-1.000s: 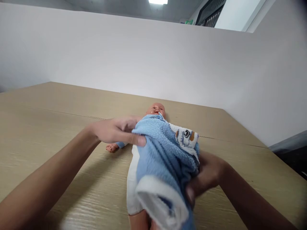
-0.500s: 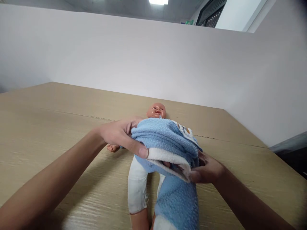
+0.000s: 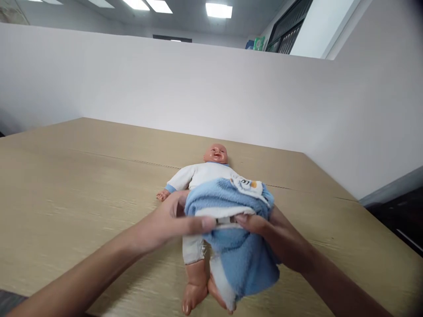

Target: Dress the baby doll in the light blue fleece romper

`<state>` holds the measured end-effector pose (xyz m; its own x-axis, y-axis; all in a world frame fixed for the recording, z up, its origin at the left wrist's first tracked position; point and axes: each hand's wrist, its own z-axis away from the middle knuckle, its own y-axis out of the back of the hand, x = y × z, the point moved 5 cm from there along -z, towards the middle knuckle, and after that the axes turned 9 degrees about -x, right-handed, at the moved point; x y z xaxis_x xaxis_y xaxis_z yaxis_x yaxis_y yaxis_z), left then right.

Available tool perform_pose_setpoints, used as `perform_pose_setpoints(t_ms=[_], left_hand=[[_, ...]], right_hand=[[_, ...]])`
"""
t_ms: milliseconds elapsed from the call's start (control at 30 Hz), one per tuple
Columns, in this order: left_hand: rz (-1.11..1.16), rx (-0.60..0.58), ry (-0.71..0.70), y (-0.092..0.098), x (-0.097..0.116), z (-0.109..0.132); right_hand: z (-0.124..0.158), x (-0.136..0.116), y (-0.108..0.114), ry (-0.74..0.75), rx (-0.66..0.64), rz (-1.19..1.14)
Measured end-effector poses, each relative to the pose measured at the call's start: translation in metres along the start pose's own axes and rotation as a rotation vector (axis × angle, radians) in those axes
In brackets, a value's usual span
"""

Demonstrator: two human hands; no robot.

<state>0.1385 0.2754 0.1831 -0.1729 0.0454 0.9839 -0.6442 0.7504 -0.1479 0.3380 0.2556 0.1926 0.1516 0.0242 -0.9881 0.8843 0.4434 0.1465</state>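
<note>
A baby doll (image 3: 209, 171) in a white long-sleeved top with blue cuffs lies on its back, head away from me. Its feet point toward me. Over its belly and legs I hold a fleecy blue baby garment (image 3: 228, 242) with white trim and an embroidered white patch. My left hand (image 3: 176, 215) grips the left side of its white-edged opening, thumb on top and fingers behind the cloth. On the opposite side my right hand (image 3: 276, 233) pinches the same edge, its thumb near the left thumb. One blue part of the garment hangs over the doll's leg on the right.
Everything rests on a wide wooden table (image 3: 99, 185) with a seam across it. A white partition wall (image 3: 205, 88) rises behind. At the right edge of the table stands a dark object (image 3: 396, 215).
The garment has come down off the doll's chest toward me, uncovering the white top. Both thumbs have moved closer together at the opening. The view has tilted up slightly.
</note>
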Motion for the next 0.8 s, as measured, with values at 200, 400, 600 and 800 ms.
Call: perform_pose_setpoints(t_ms=[200,400,600,800], left_hand=[[-0.191,0.317,0.103,-0.031,-0.035,0.048],[-0.280,0.447,0.214,-0.039,-0.080,0.072],[-0.363,0.476,0.251,-0.032,-0.092,0.065],[-0.468,0.455,0.280,-0.011,-0.081,0.040]], right_hand=[[0.027,0.002,-0.037,0.081,-0.022,0.314],[0.032,0.027,-0.057,0.013,-0.070,0.574],[0.016,0.048,-0.057,-0.015,-0.032,0.747],[-0.011,0.056,-0.040,-0.026,0.057,0.826]])
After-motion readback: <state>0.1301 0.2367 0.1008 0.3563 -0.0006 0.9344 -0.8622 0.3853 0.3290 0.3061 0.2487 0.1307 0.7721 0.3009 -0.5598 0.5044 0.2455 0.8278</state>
